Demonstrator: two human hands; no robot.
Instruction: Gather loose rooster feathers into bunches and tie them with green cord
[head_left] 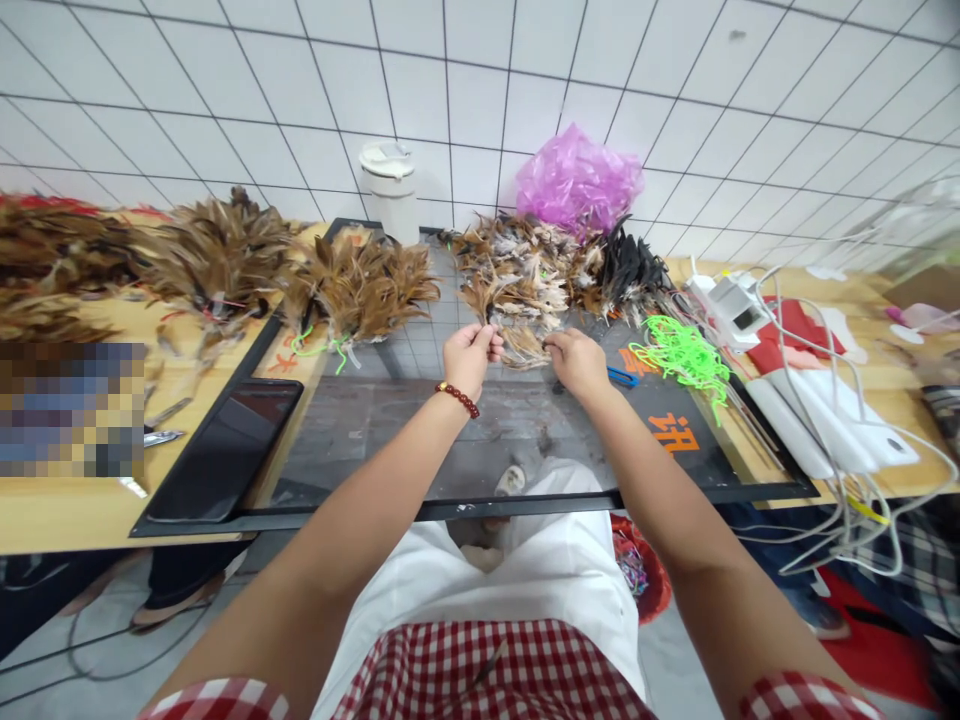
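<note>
My left hand, a beaded bracelet at its wrist, is closed in a pinch over the glass-topped table. Brown feathers rise just above its fingertips and seem to be held there, though their lower ends are hidden. To the right, my right hand is also pinched, at the edge of a small heap of pale tan feathers. What lies between its fingertips is too small to make out. Beside that hand is a blue tool. Behind both hands spreads a larger pile of brown and white feathers.
Bundled brown feathers and a black phone are on the left. A white lidded cup and pink plastic bag stand behind. Green cords, black feathers and white cables lie rightward. Below is a red basket.
</note>
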